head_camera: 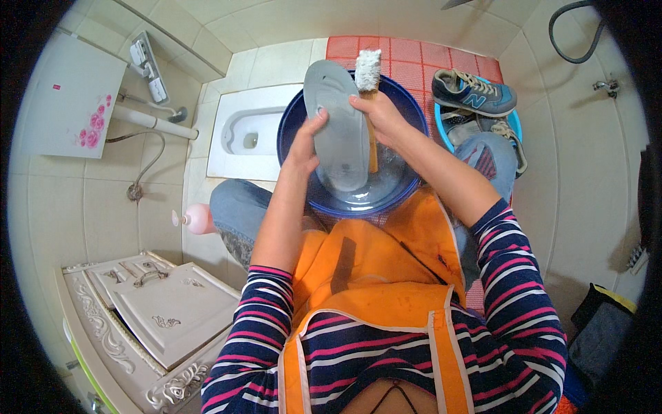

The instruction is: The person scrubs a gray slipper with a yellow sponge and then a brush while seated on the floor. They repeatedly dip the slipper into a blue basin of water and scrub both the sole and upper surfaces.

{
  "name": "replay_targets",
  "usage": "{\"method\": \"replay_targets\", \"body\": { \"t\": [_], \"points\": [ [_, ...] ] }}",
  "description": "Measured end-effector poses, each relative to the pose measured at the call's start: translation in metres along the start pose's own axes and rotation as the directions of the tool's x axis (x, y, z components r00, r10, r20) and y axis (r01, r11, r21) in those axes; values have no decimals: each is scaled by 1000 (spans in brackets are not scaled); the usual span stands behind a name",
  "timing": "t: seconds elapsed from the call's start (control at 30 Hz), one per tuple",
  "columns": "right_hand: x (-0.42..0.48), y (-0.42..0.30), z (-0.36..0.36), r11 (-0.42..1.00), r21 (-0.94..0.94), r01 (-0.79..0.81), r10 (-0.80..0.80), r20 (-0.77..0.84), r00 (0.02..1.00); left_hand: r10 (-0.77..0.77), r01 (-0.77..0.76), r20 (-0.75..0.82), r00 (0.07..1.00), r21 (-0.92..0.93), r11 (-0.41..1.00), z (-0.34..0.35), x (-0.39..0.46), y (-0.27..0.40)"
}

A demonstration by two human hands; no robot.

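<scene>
A grey shoe insole (pixel 339 145) is held upright over a dark blue basin (pixel 290 120) with water in its bottom. My left hand (pixel 304 142) grips the insole's left edge, thumb on its face. In my right hand (pixel 384 118) is a scrubbing brush (pixel 368 72) with white bristles and a wooden handle, which runs down along the insole's right side. The right thumb also touches the insole's right edge. Fingers behind the insole are hidden.
A squat toilet (pixel 217 129) adjoins the basin on the left. To the right, sneakers (pixel 473 95) sit in a light blue tub (pixel 517 121). A pink pump bottle (pixel 199 218) stands beside my left knee. A white carved cabinet (pixel 176 315) is at lower left; red matting (pixel 403 49) covers the floor.
</scene>
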State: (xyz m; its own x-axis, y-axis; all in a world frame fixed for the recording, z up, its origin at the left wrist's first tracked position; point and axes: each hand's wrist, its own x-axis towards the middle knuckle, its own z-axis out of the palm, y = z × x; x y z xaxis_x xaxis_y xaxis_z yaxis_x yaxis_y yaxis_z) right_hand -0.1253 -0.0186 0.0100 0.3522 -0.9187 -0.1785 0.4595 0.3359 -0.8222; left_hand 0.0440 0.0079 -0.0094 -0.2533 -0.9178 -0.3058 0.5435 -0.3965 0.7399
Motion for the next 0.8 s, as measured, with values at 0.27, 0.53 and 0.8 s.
{"method": "replay_targets", "body": {
  "t": [0.27,0.53,0.8],
  "points": [
    [2,-25,1,881,-473,1,-97,-179,979,-55,133,317,947,-229,964,12,-7,0],
    [-22,-11,-8,314,-872,376,-299,285,911,-32,94,221,975,-275,957,9,1,-6],
    [-36,-31,11,173,-901,399,-354,321,878,-85,126,174,981,-244,962,16,5,-4]
  ]
}}
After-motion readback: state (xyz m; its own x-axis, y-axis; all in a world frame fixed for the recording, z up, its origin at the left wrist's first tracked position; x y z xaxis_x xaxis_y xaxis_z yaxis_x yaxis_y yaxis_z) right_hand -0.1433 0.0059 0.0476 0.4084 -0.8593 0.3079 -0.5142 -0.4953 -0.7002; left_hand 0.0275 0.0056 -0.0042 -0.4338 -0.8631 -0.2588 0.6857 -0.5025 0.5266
